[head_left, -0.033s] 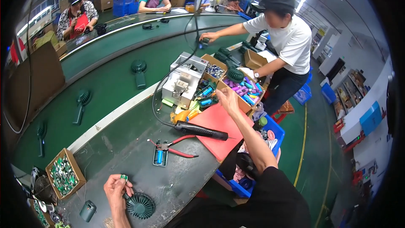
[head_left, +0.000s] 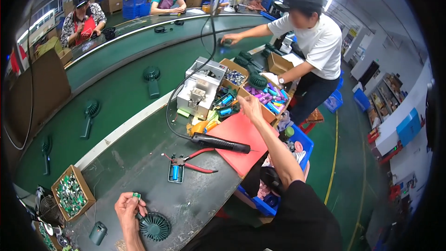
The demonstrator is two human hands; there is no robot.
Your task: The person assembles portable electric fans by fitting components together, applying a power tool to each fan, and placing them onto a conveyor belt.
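The left hand [head_left: 127,210] is pinching a circuit board [head_left: 136,195] at its fingertips; the fan [head_left: 155,226] is lying on the bench [head_left: 139,165] just beside that hand. The right hand [head_left: 251,108] is hanging over the red sheet [head_left: 241,135], fingers bending inward; whether it is gripping anything cannot be told. Caution: a loosening pinch could be dropping the board; a lowering forearm could be striking the driver [head_left: 220,143].

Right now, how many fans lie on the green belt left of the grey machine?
3: the first fan nearest the machine, the second fan in the middle, the third fan farthest left. The brown board beyond it could hide more.
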